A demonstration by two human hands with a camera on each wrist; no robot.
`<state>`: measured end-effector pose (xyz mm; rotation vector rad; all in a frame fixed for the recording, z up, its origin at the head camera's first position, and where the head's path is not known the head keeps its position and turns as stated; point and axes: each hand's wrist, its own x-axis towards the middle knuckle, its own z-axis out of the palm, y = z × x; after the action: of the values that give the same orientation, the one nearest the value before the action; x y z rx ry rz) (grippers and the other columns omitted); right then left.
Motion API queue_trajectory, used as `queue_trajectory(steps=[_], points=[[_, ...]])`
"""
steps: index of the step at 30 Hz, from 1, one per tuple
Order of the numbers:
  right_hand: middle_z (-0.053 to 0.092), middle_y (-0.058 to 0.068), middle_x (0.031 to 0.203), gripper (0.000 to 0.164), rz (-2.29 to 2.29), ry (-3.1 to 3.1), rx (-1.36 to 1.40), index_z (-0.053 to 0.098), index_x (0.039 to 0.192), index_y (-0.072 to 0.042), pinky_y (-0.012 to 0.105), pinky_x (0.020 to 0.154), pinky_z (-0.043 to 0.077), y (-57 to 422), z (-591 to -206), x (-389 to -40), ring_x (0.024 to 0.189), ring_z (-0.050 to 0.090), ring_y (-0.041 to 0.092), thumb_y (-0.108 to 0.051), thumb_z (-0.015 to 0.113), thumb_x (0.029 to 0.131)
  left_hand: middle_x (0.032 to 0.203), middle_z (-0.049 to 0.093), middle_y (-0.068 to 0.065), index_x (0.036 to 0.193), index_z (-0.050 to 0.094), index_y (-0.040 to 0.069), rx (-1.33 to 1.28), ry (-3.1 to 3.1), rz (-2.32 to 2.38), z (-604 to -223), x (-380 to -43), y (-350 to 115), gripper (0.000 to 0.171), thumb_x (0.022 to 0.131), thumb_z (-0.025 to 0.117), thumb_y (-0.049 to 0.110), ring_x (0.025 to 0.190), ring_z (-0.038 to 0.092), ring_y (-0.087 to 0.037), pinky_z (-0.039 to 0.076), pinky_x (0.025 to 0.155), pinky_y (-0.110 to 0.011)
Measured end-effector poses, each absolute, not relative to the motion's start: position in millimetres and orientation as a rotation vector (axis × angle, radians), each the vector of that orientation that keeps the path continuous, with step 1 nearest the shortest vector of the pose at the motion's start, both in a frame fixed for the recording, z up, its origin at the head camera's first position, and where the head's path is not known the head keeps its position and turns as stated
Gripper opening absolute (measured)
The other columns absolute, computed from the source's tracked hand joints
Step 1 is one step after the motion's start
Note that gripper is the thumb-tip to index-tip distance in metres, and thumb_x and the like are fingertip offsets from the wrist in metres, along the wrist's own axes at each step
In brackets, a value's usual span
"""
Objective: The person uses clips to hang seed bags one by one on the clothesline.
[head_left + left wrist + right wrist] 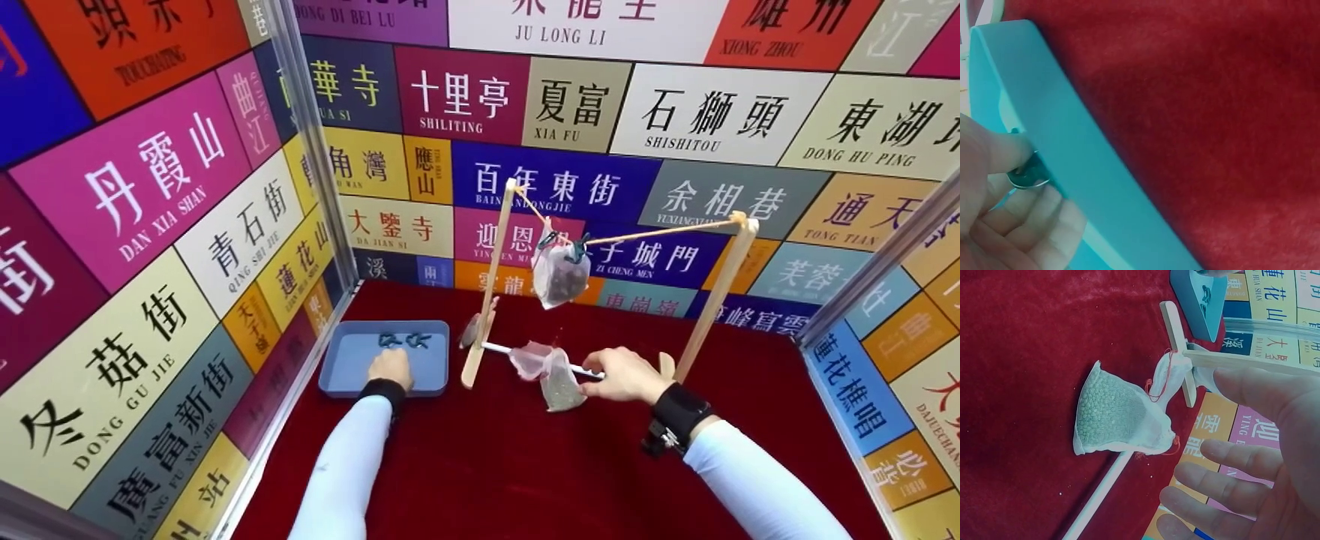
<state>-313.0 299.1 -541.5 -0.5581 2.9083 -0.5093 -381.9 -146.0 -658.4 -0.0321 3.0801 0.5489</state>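
Observation:
My left hand (391, 367) is down in the blue tray (352, 386). In the left wrist view its thumb and fingers pinch a small dark green clip (1030, 171) with a shiny metal edge, close to the tray wall. More dark green clips (417, 340) lie at the tray's far side. My right hand (626, 375) has its fingers spread beside a white mesh bag of green grains (1109, 408). That bag lies against the white rod (1098, 495) low between two wooden posts. Next to it is a second pale bag (529, 358) with red string.
A cord (660, 231) runs between the left wooden post (495, 262) and the right wooden post (716, 300). A filled bag (561, 276) hangs from it, with a dark green clip at its top. Sign-covered walls enclose the red cloth (480, 465).

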Motion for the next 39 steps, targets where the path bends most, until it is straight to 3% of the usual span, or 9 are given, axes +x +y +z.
queue_trajectory(steps=[5, 10, 16, 21, 27, 32, 36, 39], points=[[0.087, 0.013, 0.114, 0.042, -0.506, 2.900, -0.571, 0.083, 0.113, -0.006, 0.055, 0.093, 0.064, 296.1, -541.9, -311.1, 0.103, 0.079, 0.031, -0.040, 0.090, 0.090, 0.112, 0.081, -0.031, 0.105, 0.081, -0.004, 0.038, 3.120, 0.595, -644.5, -375.8, -141.4, 0.013, 0.097, 0.072, 0.000, 0.106, 0.080, -0.051, 0.068, 0.089, -0.061], [0.086, 0.007, 0.102, 0.034, -0.525, 2.929, -0.607, 0.085, 0.106, -0.009, 0.048, 0.084, 0.063, 292.4, -535.9, -312.9, 0.092, 0.076, 0.025, -0.039, 0.090, 0.092, 0.099, 0.084, -0.020, 0.092, 0.083, 0.004, 0.086, 3.152, 0.738, -625.2, -378.5, -131.0, 0.014, 0.096, 0.070, 0.000, 0.096, 0.082, -0.044, 0.068, 0.084, -0.057], [0.083, -0.001, 0.085, 0.020, -0.567, 2.979, -0.728, 0.085, 0.095, -0.013, 0.037, 0.070, 0.057, 284.1, -527.8, -315.2, 0.076, 0.069, 0.014, -0.032, 0.090, 0.091, 0.082, 0.084, -0.009, 0.085, 0.085, 0.011, 0.131, 3.156, 0.913, -594.2, -380.0, -105.5, 0.013, 0.096, 0.079, 0.012, 0.080, 0.082, -0.034, 0.068, 0.080, -0.051], [0.082, -0.005, 0.079, 0.014, -0.579, 3.000, -0.831, 0.086, 0.088, -0.016, 0.032, 0.066, 0.055, 271.5, -527.1, -314.2, 0.070, 0.068, 0.009, -0.029, 0.089, 0.092, 0.090, 0.087, -0.005, 0.092, 0.088, 0.014, 0.193, 3.106, 1.078, -571.4, -372.8, -76.5, 0.008, 0.092, 0.088, 0.022, 0.088, 0.082, -0.031, 0.067, 0.083, -0.047], [0.085, -0.003, 0.085, 0.014, -0.625, 3.004, -0.913, 0.088, 0.094, -0.015, 0.033, 0.068, 0.059, 256.4, -526.8, -310.9, 0.074, 0.075, 0.015, -0.030, 0.089, 0.094, 0.090, 0.087, -0.011, 0.092, 0.089, 0.009, 0.277, 2.963, 1.347, -551.5, -360.4, -39.9, 0.010, 0.092, 0.089, 0.019, 0.074, 0.081, -0.024, 0.065, 0.068, -0.031], [0.087, 0.005, 0.094, 0.027, -0.646, 3.012, -0.944, 0.087, 0.104, -0.009, 0.041, 0.073, 0.066, 250.0, -529.5, -308.2, 0.082, 0.081, 0.024, -0.034, 0.089, 0.094, 0.089, 0.085, -0.017, 0.091, 0.086, 0.003, 0.272, 2.765, 1.598, -551.1, -353.3, -12.2, 0.008, 0.093, 0.089, 0.010, 0.060, 0.079, -0.017, 0.062, 0.053, -0.025], [0.087, 0.010, 0.098, 0.041, -0.693, 3.015, -0.889, 0.085, 0.117, -0.007, 0.047, 0.076, 0.067, 245.1, -532.9, -311.5, 0.087, 0.082, 0.027, -0.038, 0.093, 0.091, 0.085, 0.085, -0.016, 0.091, 0.083, 0.003, 0.217, 2.635, 1.704, -551.0, -348.9, 6.3, 0.009, 0.094, 0.089, 0.009, 0.055, 0.076, -0.012, 0.063, 0.052, -0.026], [0.086, 0.010, 0.098, 0.046, -0.732, 3.021, -0.853, 0.084, 0.121, -0.008, 0.047, 0.076, 0.067, 242.1, -535.3, -316.4, 0.086, 0.081, 0.025, -0.039, 0.095, 0.089, 0.087, 0.085, -0.016, 0.092, 0.082, 0.002, 0.208, 2.568, 1.757, -548.3, -344.8, 16.2, 0.011, 0.096, 0.088, 0.010, 0.059, 0.078, -0.016, 0.064, 0.055, -0.027]])
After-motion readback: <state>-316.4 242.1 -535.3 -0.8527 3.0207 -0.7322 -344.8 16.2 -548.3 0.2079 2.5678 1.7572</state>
